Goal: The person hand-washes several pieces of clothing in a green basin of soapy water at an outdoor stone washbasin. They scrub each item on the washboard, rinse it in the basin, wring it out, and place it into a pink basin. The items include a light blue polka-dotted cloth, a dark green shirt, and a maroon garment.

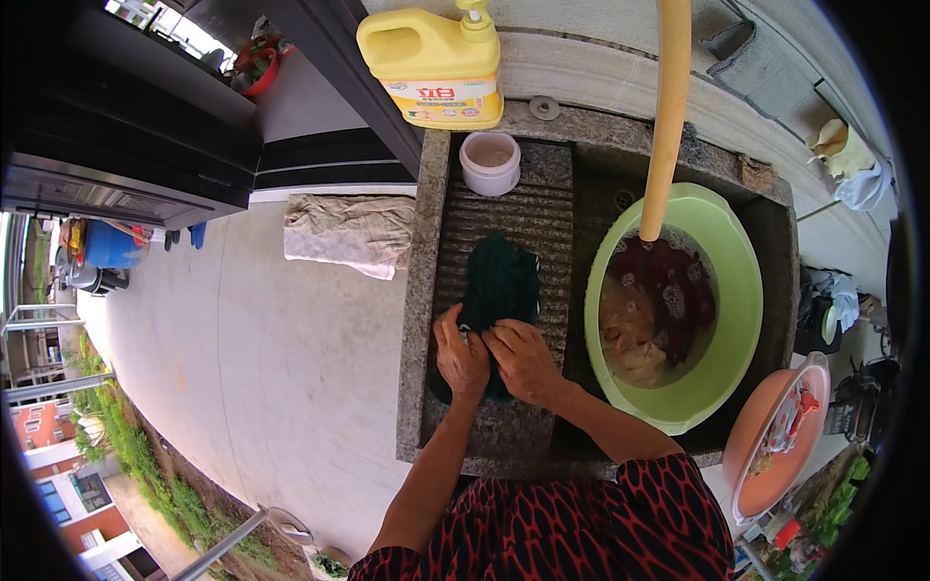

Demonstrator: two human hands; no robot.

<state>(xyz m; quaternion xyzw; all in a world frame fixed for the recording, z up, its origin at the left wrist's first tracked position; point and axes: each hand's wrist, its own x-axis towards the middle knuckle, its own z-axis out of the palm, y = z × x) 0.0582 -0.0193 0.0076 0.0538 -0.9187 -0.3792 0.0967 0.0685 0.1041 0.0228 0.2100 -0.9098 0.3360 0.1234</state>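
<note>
A dark green wet cloth (501, 279) lies bunched on the ribbed stone washboard (465, 221) of a laundry sink. My left hand (463, 356) grips its left side near the middle, fingers and thumb bent around a fold with a pale trim. Close beside it, my right hand (524, 361) has curled fingers closed on the same fabric. Part of the cloth is hidden under both hands. To the right, a light green plastic basin (740, 319) stands in the sink trough, holding cloudy water, a dark red garment (679, 290) and a beige cloth (639, 356).
A yellow tube (665, 123) slants down into the basin. An open white tub (491, 165) with powder stands on the washboard's far end. Behind it is a yellow pump jug of detergent (432, 69). A pink basin (755, 421) with clothes sits right; a folded cloth (349, 231) lies left.
</note>
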